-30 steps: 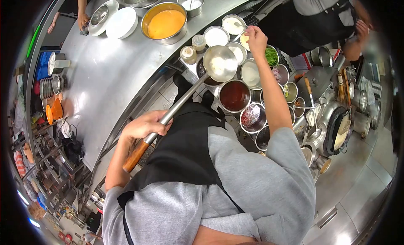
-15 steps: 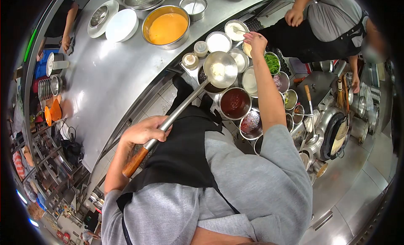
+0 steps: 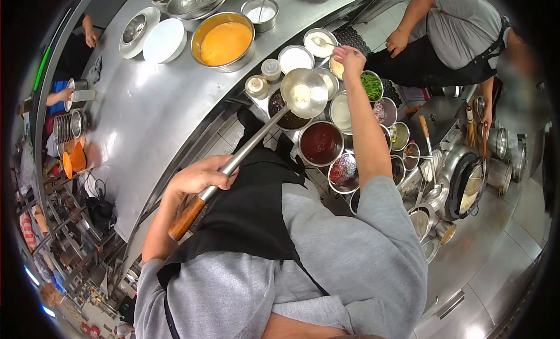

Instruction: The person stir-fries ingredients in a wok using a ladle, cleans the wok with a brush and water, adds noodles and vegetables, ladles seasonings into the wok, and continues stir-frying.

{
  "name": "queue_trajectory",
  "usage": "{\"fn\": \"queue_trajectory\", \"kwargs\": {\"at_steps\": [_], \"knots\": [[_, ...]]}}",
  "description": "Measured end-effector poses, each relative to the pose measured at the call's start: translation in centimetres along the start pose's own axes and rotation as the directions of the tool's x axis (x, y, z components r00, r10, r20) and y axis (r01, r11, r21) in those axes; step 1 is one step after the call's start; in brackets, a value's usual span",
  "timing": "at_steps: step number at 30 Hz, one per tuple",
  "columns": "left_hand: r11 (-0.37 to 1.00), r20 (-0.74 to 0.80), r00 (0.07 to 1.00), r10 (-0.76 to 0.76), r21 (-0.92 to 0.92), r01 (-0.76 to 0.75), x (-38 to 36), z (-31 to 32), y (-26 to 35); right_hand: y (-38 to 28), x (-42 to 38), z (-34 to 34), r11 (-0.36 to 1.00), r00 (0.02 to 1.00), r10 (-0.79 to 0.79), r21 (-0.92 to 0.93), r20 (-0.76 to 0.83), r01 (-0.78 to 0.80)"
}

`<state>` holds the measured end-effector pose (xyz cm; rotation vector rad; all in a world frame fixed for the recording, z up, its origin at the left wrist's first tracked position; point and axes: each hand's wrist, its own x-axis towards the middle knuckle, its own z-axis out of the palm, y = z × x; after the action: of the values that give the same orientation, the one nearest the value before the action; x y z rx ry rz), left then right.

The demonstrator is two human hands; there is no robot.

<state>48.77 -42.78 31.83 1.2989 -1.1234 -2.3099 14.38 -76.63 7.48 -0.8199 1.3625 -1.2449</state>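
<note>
My left hand (image 3: pixel 204 174) is closed around the metal shaft of a long ladle (image 3: pixel 252 138), just above its wooden grip. The ladle's wide bowl (image 3: pixel 315 97) is held over the seasoning containers, with a small heap of pale, whitish stuff in it. Reaching past it, my right hand (image 3: pixel 352 63) pinches the handle end of a small spoon (image 3: pixel 325 42). That spoon lies in a round tin of white powder (image 3: pixel 318 36). Beside it are a second tin of white powder (image 3: pixel 293 60) and a tin of pale yellow stuff (image 3: pixel 336 68), partly hidden by my hand.
Dark red sauce (image 3: pixel 321 143) and chopped greens (image 3: pixel 371 86) fill nearby tins. On the steel counter (image 3: pixel 134 117) stand a pot of orange liquid (image 3: pixel 224 43) and white bowls (image 3: pixel 165 39). A co-worker (image 3: pixel 461 36) is at right, by a wok (image 3: pixel 468 190); another person's hand (image 3: pixel 89 37) shows at left.
The view has shifted slightly. My hands keep their holds on the ladle and spoon. The right co-worker's lower hand has moved down to a wooden handle by the wok; the person at left has moved their hands.
</note>
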Motion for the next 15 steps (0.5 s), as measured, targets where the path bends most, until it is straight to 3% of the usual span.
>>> {"fn": "queue_trajectory", "kwargs": {"at_steps": [4, 8, 14, 15], "knots": [[1.0, 0.008, 1.0, 0.009, -0.002, -0.009, 0.0, -0.1, -0.1, 0.9, -0.1, 1.0, 0.999, 0.999, 0.031, 0.023, -0.019, -0.031], [1.0, -0.013, 1.0, 0.001, -0.01, -0.001, -0.2, 0.3, 0.4, 0.9, 0.1, -0.7, 0.951, 0.99, 0.139, 0.281, -0.012, -0.13], [0.998, -0.042, 0.997, 0.066, -0.02, -0.067, 1.1, 0.2, 0.2, -7.5, -5.6, -4.4, 0.949, 0.982, 0.133, 0.267, 0.137, -0.165], [0.997, -0.057, 0.996, 0.075, -0.028, -0.077, 1.3, 0.6, 0.7, -9.1, -6.9, -5.4, 0.962, 0.975, 0.059, 0.249, 0.212, -0.112]]}}
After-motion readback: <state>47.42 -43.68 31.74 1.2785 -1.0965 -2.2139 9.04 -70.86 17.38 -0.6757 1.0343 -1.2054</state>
